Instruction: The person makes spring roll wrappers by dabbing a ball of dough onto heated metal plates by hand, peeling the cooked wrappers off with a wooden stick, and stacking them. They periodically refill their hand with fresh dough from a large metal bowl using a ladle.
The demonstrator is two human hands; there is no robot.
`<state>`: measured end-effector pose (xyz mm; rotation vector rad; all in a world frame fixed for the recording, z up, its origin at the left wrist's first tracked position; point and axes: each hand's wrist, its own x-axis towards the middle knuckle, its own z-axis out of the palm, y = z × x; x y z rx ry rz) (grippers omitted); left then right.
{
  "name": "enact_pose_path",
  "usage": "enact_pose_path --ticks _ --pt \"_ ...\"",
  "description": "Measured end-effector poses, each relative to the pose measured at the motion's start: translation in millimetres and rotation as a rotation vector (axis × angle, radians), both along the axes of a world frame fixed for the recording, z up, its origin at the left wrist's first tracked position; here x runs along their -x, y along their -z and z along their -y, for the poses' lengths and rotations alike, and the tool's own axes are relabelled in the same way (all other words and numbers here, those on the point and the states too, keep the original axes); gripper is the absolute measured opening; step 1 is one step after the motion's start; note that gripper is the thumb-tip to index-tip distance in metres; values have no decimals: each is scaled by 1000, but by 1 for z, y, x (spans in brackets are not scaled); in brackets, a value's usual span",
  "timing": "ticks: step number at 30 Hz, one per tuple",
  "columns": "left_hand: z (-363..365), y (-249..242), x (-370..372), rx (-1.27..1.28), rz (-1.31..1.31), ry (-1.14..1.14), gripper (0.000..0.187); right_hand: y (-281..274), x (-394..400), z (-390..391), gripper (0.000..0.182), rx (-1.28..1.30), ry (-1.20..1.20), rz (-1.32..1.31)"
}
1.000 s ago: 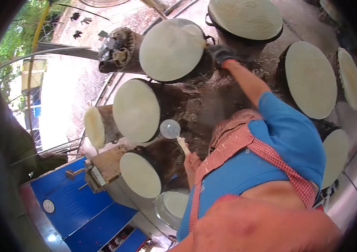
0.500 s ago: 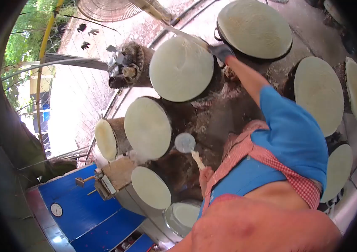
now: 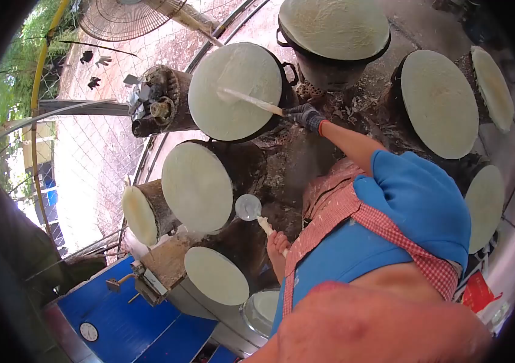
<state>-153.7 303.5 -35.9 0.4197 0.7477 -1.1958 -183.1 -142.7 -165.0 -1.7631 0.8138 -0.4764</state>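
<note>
My right hand (image 3: 306, 117), in a dark grey glove, is closed around the handle of a long wooden paddle (image 3: 250, 100). The paddle's pale blade lies across the creamy surface in a large round pan (image 3: 204, 80), which has a dark loop handle on its near side. Lower in view, my bare left hand (image 3: 279, 243) grips a ladle (image 3: 248, 207) by its light, crusted handle. The ladle's round bowl hangs beside another wide pan (image 3: 197, 186) holding a pale, smooth layer.
More pans of pale cream stand around me, including a big one (image 3: 335, 27) at the top and one (image 3: 440, 104) at right. A fan (image 3: 125, 19) and wire fence are beyond. A blue panel (image 3: 130, 320) with a clock lies lower left.
The paddle has swung from the pan's far upper edge to across its middle, with my right hand moving along. My left hand still holds the ladle. The whole view has shifted slightly.
</note>
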Motion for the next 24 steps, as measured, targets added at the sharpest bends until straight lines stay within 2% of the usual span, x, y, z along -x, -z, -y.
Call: enact_pose_path --ticks 1,2,4,5,7,8,9,11,12,13,15,16,18,19,20,22,24 --pt "0 -7 1 -1 8 -1 24 -34 5 -13 25 -328 -10 68" --pt "8 -17 3 3 33 -16 25 -37 9 6 25 -322 -15 83" --pt "13 -28 0 -1 83 -19 29 -39 10 59 36 178 -47 -29" --pt "16 -33 1 67 72 -47 31 -47 -1 79 36 188 -40 -6" --pt "15 -27 -4 129 -80 -132 31 -69 -19 111 33 225 177 -363" --pt "19 -22 -10 128 -73 -129 31 -59 -40 117 36 426 122 -469" --pt "26 -23 -15 141 -50 -115 31 -70 -44 110 36 416 119 -466" --pt "31 -16 -29 131 18 -69 32 -112 -32 86 35 687 -330 -570" --pt "33 -8 -41 112 65 -43 32 -113 -18 83 28 836 -356 -344" --pt "43 -8 -50 129 100 -26 32 -109 -9 90 28 835 -381 -338" --pt "70 -7 -76 157 165 18 32 -97 1 112 24 829 -369 -767" --pt "88 -12 -88 113 230 31 30 -85 8 108 24 838 -386 -760" --pt "123 -11 -114 90 317 68 12 -61 22 89 25 816 -161 -410" --pt "145 -18 -124 81 284 47 10 -79 27 80 25 821 -176 -408" --pt "166 -26 -130 62 222 19 10 -98 34 73 23 844 -241 -503" --pt "208 -50 -128 -95 418 32 35 -109 45 59 21 868 -318 -592" --pt "231 -35 -143 -16 212 5 29 -103 65 60 22 804 -27 -522"
